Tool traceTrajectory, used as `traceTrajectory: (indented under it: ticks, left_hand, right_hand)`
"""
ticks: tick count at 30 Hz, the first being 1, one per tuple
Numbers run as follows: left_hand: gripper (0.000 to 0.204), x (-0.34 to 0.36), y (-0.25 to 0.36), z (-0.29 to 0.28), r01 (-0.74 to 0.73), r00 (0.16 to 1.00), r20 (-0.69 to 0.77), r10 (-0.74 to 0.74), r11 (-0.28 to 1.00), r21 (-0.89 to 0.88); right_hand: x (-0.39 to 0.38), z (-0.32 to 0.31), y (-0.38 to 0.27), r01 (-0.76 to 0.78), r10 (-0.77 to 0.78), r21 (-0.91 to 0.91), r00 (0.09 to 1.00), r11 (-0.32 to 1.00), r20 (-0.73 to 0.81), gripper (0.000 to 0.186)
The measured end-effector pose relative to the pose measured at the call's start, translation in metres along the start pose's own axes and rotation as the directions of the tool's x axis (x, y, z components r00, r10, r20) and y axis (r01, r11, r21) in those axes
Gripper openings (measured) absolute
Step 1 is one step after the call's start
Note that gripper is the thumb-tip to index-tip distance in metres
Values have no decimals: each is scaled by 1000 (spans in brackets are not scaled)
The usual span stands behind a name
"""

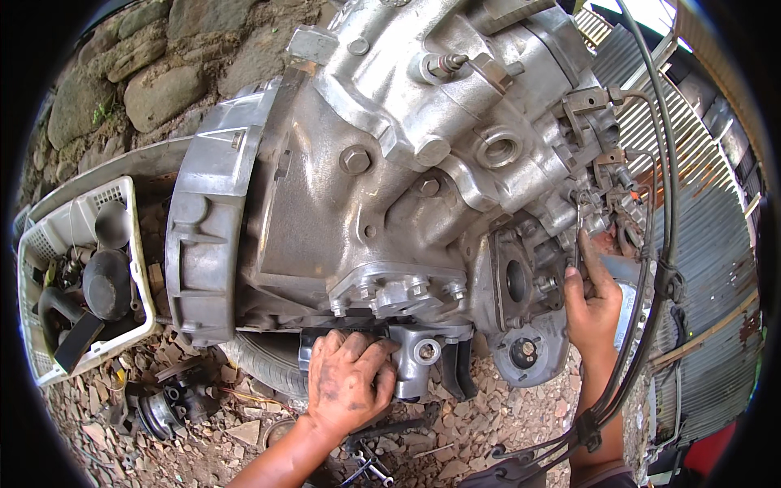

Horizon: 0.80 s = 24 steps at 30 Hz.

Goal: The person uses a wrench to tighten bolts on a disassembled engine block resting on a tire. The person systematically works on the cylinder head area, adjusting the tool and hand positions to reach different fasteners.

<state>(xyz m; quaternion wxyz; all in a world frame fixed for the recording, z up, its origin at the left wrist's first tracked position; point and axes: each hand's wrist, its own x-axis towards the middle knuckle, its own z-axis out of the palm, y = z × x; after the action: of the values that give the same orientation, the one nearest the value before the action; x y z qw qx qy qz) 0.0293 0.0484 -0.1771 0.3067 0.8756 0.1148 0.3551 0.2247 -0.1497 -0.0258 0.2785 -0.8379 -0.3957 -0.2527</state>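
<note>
A large grey metal gearbox casing (325,203) fills the middle of the view, with bolts and ports on its face. My left hand (350,378) is curled over a cylindrical metal housing (415,374) under its lower edge; the fingertips are partly hidden. At the casing's right side, my right hand (594,305) pinches a slim metal tool that looks like a wrench (579,218), its upper end among the levers and fittings (598,199). Just left of that hand is a flange with an oval opening (514,281).
Black cables (663,163) run down the right side past my right forearm. A white plastic crate (130,325) of parts stands at left. A tyre (268,366), loose wrenches (370,468) and a dark metal part (163,407) lie on rubble. Corrugated sheets (708,244) are at right, a stone wall (163,89) behind.
</note>
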Motion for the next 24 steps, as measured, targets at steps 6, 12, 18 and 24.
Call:
traceTrajectory:
  ticks: [6, 12, 18, 24]
  left_hand:
    - [20, -1, 0, 0, -5, 1000, -9, 5, 1000, -11]
    - [19, -1, -1, 2, -4, 1000, -20, 4, 1000, -18]
    - [19, -1, -2, 0, -4, 1000, -9, 4, 1000, -16]
    - [20, 0, 1, 6, -7, 1000, -28, 8, 1000, 13]
  right_hand:
    - [10, -5, 0, 145, -142, -52, 989, 988, 46, 48]
    - [-7, 6, -14, -172, 168, 211, 985, 962, 37, 46]
    - [-26, -3, -15, -402, 374, 421, 915, 813, 153, 34]
    - [-15, -12, -27, -527, 441, 466, 850, 711, 288, 26]
